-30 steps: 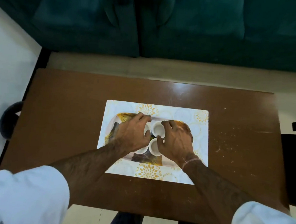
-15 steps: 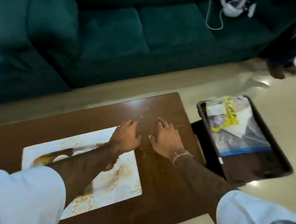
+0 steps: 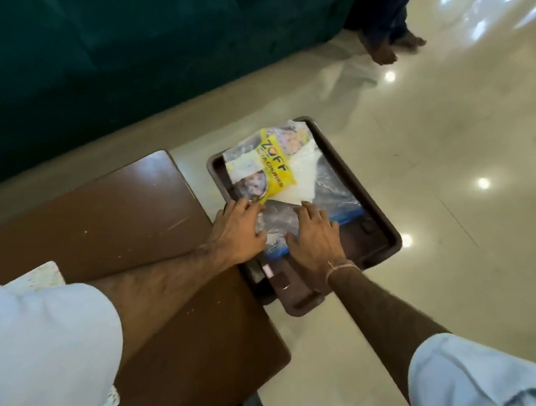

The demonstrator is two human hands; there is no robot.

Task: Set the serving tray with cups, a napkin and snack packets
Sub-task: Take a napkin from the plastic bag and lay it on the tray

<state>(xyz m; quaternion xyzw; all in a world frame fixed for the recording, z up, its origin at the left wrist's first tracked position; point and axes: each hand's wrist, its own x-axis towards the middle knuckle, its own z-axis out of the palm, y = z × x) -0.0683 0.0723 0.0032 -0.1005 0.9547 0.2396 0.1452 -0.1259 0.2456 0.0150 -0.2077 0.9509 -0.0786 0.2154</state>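
Head view swings off the cups — both hands, left point(image 3: 238, 229) and right point(image 3: 316, 234), now spread flat on the clear packet point(image 3: 278, 222) in the brown tray point(image 3: 385, 223), yellow packet point(image 3: 272, 168) at twelve o'clock — snacks next.

I see a yellow snack packet point(image 3: 270, 168) lying flat on a white napkin point(image 3: 303, 173), both on clear packets point(image 3: 331, 191) inside a dark brown tray point(image 3: 383, 211).

placemat point(image 3: 41, 277): mostly behind sleeve | bystander's feet point(image 3: 395, 47): blurred, cut by top edge
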